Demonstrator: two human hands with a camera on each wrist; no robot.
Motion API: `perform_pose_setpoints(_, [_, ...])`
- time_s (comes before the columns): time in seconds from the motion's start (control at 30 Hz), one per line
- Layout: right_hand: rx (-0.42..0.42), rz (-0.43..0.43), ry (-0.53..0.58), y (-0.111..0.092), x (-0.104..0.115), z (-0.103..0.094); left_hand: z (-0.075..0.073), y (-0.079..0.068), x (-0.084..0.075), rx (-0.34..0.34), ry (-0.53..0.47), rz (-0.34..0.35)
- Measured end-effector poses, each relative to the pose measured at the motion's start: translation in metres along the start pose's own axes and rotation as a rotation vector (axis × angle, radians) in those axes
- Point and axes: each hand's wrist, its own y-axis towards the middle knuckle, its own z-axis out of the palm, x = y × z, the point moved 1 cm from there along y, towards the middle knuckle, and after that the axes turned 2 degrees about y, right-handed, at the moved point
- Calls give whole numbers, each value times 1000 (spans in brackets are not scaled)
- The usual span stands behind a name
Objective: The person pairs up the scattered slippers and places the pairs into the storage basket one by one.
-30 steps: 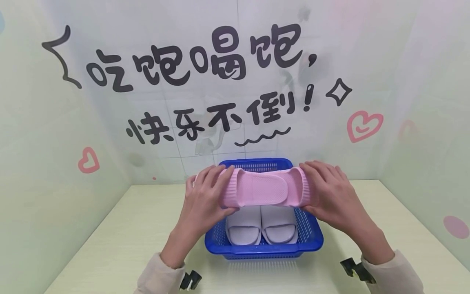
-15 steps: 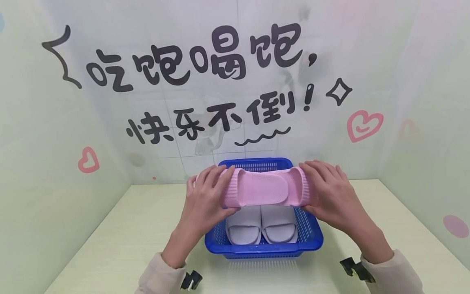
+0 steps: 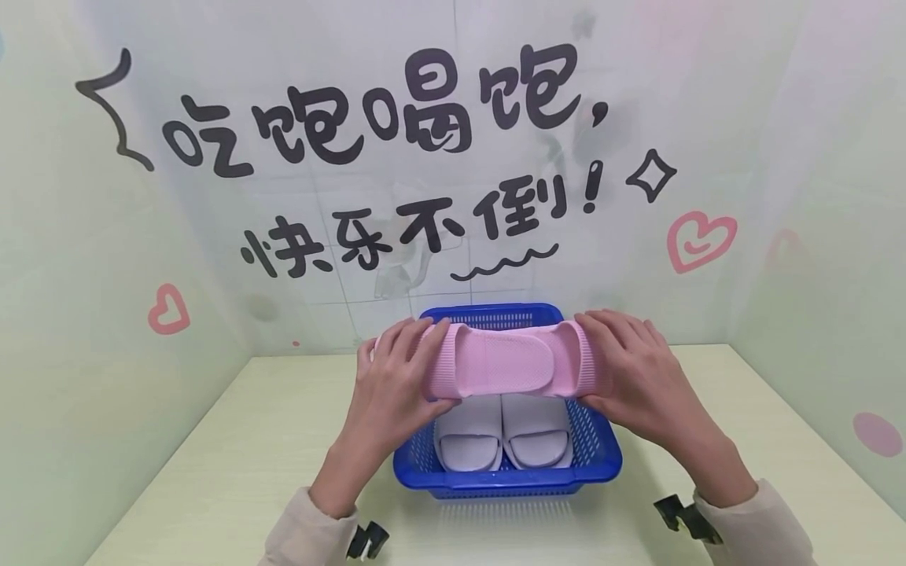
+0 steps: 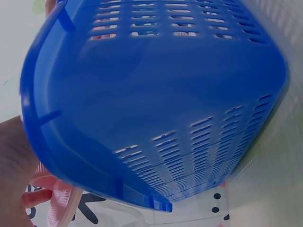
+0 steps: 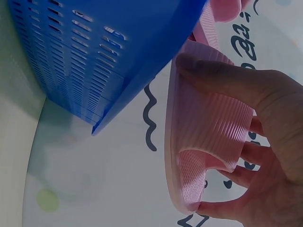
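A pair of pink slippers [image 3: 504,362], overlapped end to end, is held level above the blue basket [image 3: 510,478]. My left hand [image 3: 392,385] grips the left end round its ribbed strap, and my right hand [image 3: 640,381] grips the right end. In the right wrist view the right thumb lies along the sole edge of one pink slipper [image 5: 208,113], the fingers on the far side. The left wrist view shows mostly the basket's side [image 4: 142,85], which hides much of the left hand. Two pale grey slippers [image 3: 469,453] lie side by side in the basket, partly covered by the pink pair.
The basket stands on a pale wooden table [image 3: 269,440]. Behind it rises a wall covering [image 3: 453,283] with black writing and pink hearts, and similar panels close off both sides. Small black devices [image 3: 370,541] sit by the sleeve cuffs.
Both hands and the pink slippers stay almost still above the basket. The head view has shifted very slightly.
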Motion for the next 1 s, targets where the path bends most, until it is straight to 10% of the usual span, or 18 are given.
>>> perform_pose_setpoints(1.0, [6,7,1,1,2,0,-1,0,-2,16,-5,-7])
